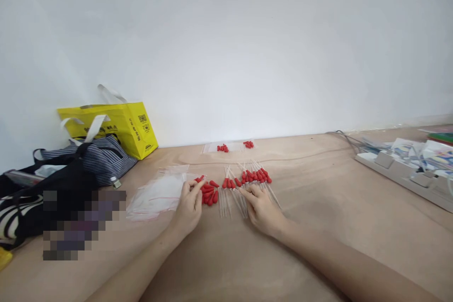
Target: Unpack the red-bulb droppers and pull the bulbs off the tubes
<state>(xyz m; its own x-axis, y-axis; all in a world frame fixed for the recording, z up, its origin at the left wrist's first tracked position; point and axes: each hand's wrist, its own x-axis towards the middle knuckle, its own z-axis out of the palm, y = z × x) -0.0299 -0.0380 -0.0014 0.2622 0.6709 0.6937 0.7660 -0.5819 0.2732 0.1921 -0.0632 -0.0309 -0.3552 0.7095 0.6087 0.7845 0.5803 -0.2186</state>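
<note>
My left hand (190, 205) is closed in a pinch by a heap of loose red rubber bulbs (209, 194), with a red bulb at its fingertips. My right hand (264, 210) reaches over a row of thin clear glass tubes (224, 203), its thumb and forefinger drawn together on a tube; the grip is partly hidden. Just beyond it lie glass droppers (256, 175) with red bulbs fitted, their tubes pointing toward the wall. A stack of clear zip bags (155, 196) rests left of the bulbs.
Filled clear bags (231, 147) with red-bulbed droppers lie by the wall. On the left are a yellow bag (141, 127), a striped pouch (113, 160) and a black bag (79, 184). A white power strip (399, 179) and packets (410, 151) occupy the right.
</note>
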